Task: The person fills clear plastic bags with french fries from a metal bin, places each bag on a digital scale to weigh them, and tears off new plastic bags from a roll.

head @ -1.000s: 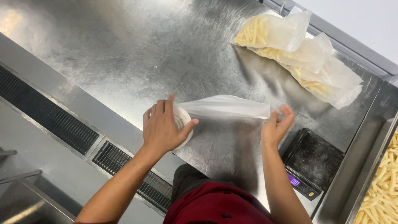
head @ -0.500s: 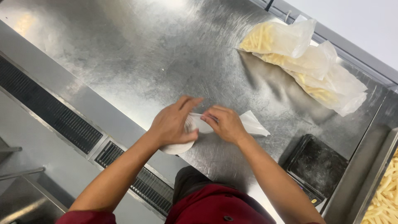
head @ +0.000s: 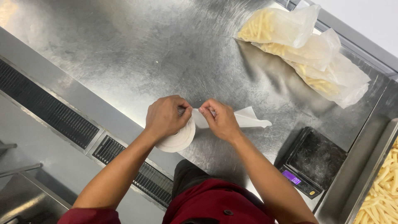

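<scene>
My left hand presses down on a white roll of thin plastic bags lying on the steel counter. Just to its right, my right hand pinches the loose bag that comes off the roll, close to where it joins. The free end of that bag lies flat on the counter, pointing right. Both hands sit almost touching, near the counter's front edge.
Several clear bags filled with raw potato sticks lie at the back right. A small black digital scale stands at the right front. A steel tray of loose potato sticks is at the far right. Floor drain grates run along the left.
My right hand has come in from the bag's far end to the roll, beside my left hand. The stretched-out bag now lies slack on the counter.
</scene>
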